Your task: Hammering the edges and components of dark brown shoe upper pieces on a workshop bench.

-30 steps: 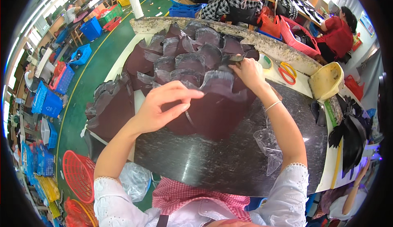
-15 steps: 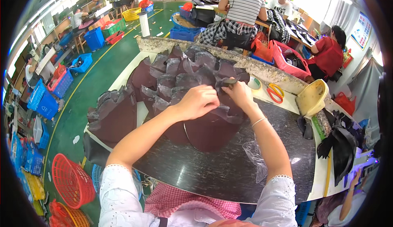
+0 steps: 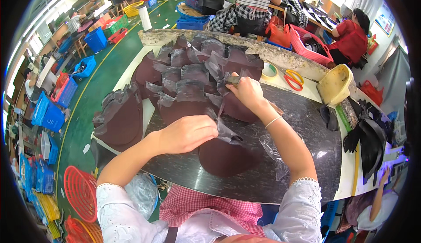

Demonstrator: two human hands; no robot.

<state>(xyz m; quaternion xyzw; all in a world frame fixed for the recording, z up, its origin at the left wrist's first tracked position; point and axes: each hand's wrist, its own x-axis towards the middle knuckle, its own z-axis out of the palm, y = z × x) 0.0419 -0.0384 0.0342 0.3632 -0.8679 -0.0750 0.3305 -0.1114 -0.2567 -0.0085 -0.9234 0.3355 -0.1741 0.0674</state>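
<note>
Hiding one edge of the maroon piece (image 3: pixel 229 159), the left hand (image 3: pixel 186 134)

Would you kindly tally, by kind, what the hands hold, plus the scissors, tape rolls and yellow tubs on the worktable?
Maroon piece, left hand: 1
Small dark object, right hand: 1
Scissors: 1
Tape roll: 1
Yellow tub: 1
Total: 5

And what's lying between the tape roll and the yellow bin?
Scissors lie between the tape roll and the yellow bin, as the head view shows.
</note>
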